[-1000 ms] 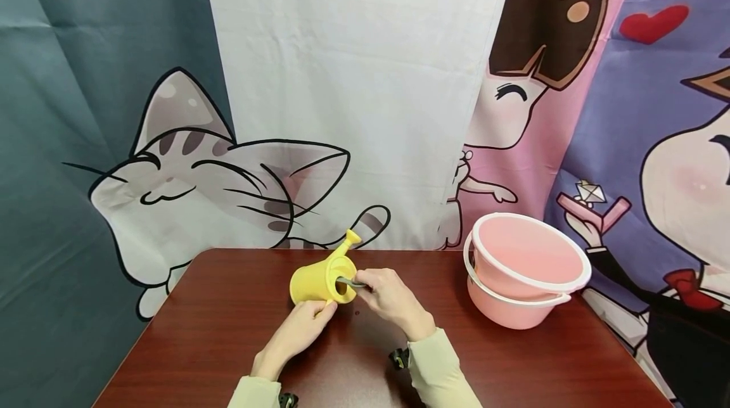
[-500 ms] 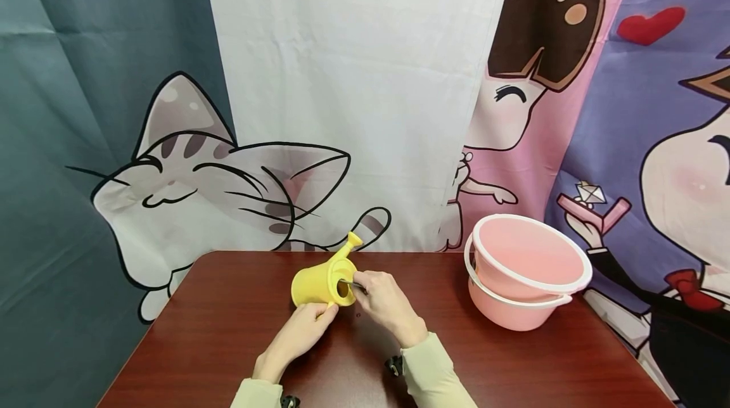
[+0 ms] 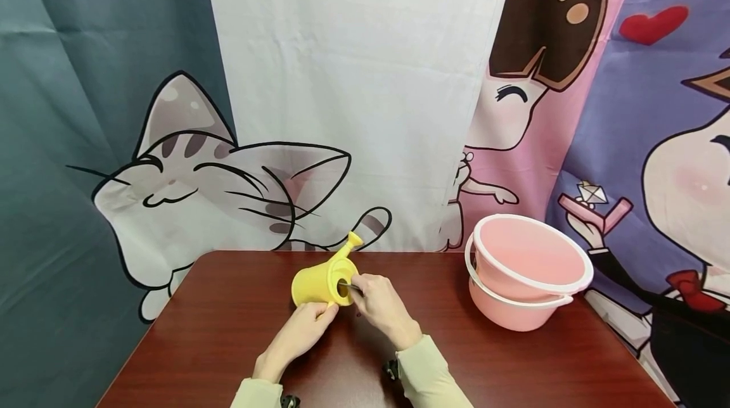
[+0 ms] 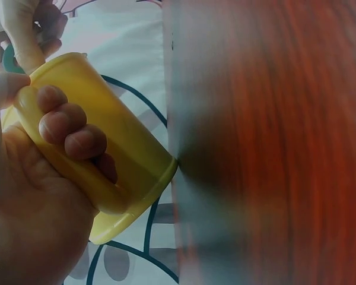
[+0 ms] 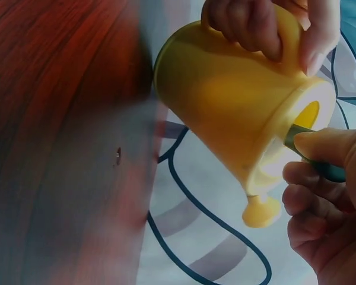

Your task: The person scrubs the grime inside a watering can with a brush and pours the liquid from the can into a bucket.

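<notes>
A yellow watering can (image 3: 310,284) is tilted on its side, its round opening turned toward the right and its spout pointing up and back. My left hand (image 3: 302,332) grips the can's handle; in the left wrist view the fingers (image 4: 65,127) curl around it. My right hand (image 3: 384,306) pinches a slim dark-green handle (image 5: 329,170) between thumb and fingers. The far end of that handled tool goes in through the can's opening, so its head is hidden and its kind cannot be told.
Two pink basins (image 3: 527,268) with white rims stand stacked at the table's right, a white bail handle hanging on them. The reddish-brown wooden table (image 3: 217,332) ends at a curtain (image 3: 353,97) printed with cartoon figures. A small dark spot (image 5: 118,156) marks the tabletop.
My right hand has shifted slightly left and toward me, and less of the dark handle shows outside the can. The left hand and the watering can stay nearly in place.
</notes>
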### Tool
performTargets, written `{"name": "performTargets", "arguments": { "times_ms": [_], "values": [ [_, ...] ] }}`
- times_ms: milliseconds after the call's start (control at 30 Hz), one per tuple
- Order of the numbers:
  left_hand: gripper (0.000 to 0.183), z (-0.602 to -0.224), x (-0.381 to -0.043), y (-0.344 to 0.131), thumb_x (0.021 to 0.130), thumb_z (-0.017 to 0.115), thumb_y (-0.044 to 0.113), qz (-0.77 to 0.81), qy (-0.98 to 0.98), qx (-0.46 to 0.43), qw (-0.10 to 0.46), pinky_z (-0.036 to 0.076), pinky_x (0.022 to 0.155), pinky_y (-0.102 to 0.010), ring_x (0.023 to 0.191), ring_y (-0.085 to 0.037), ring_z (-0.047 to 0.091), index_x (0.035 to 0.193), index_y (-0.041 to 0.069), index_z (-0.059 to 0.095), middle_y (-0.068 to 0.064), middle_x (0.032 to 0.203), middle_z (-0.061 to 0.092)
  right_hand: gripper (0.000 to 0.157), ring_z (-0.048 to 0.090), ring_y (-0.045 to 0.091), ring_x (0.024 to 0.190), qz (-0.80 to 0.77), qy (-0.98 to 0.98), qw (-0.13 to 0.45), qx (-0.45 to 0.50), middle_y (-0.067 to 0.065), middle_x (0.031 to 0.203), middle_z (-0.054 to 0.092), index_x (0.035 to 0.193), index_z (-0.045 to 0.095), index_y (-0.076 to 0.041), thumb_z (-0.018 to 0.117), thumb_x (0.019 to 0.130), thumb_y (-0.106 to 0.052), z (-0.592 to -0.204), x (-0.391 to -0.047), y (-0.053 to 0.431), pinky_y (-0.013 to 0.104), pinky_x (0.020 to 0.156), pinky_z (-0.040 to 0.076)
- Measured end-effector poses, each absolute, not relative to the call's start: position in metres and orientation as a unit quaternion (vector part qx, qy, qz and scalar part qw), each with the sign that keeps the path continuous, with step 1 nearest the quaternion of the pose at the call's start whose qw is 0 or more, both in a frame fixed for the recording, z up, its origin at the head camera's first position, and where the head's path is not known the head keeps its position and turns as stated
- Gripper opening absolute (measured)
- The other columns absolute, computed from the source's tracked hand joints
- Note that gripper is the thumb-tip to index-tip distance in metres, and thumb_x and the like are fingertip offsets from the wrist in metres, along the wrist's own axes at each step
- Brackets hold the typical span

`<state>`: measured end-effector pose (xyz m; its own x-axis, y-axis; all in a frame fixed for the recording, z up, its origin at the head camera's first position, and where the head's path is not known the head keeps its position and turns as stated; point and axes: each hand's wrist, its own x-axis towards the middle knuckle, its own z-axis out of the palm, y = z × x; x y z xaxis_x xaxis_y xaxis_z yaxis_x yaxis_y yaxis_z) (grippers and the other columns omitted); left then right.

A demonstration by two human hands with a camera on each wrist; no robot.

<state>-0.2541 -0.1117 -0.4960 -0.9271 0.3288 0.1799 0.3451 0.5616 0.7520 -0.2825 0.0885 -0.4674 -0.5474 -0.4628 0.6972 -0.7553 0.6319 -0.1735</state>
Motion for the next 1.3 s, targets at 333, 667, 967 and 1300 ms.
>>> {"name": "performTargets", "arguments": {
  "times_ms": [333,667,967,1300],
  "values": [
    [0.048,-0.496,-0.252,-0.111,0.103,0.051,0.035,-0.434,-0.878,-0.2,0.014,0.028,0.046,-0.022,0.047,-0.004,0.028,0.059,0.017,0.041,0.011,0.053,0.033,0.032,0.045,0.004,0.057,0.223,-0.838,0.32,0.381,-0.01,0.062,0.045,0.068,0.049,-0.018,0.074,0.078,0.0,-0.464,-0.281,0.091,0.017,0.054,0.039],
    [0.048,-0.496,-0.252,-0.114,0.103,0.05,0.037,-0.43,-0.882,-0.193,0.002,0.029,0.047,-0.022,0.047,-0.004,0.029,0.06,0.017,0.043,0.01,0.053,0.034,0.033,0.039,0.004,0.055,0.206,-0.833,0.314,0.405,-0.011,0.063,0.04,0.068,0.048,-0.018,0.075,0.075,-0.001,-0.449,-0.274,0.093,0.017,0.053,0.034],
    [0.05,-0.5,-0.254,-0.114,0.102,0.049,0.043,-0.434,-0.879,-0.195,0.003,0.029,0.048,-0.021,0.047,-0.003,0.029,0.06,0.017,0.042,0.011,0.053,0.034,0.032,0.037,0.004,0.055,0.188,-0.833,0.3,0.425,-0.012,0.064,0.037,0.069,0.046,-0.018,0.074,0.073,-0.004,-0.437,-0.267,0.096,0.018,0.052,0.033],
    [0.048,-0.497,-0.255,-0.114,0.103,0.05,0.038,-0.431,-0.881,-0.193,0.005,0.03,0.048,-0.021,0.048,-0.004,0.03,0.06,0.017,0.042,0.011,0.054,0.034,0.032,0.037,0.004,0.055,0.208,-0.835,0.306,0.406,-0.011,0.062,0.037,0.068,0.046,-0.018,0.071,0.079,0.0,-0.446,-0.272,0.093,0.017,0.053,0.033]
  ]
}}
